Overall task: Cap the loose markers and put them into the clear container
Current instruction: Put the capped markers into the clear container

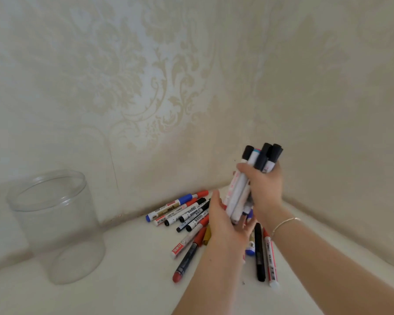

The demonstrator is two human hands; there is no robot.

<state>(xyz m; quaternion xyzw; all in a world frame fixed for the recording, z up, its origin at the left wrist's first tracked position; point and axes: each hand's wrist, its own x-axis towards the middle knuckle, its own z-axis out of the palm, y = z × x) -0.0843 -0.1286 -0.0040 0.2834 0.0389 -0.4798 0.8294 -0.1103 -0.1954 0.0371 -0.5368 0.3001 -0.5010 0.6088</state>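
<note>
Now, right hand: fingers curl round marker bundle.
Left hand: fingers straight, cupping bundle's base.
Clear container: well apart, left on the counter.

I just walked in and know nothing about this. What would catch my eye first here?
First, the bundle of markers held upright at centre right, gripped by the right hand while the left hand steadies its lower end. Beneath them, a scatter of loose markers lies on the white surface in the wall corner. Far left stands a clear container, with nothing visible inside.
</note>
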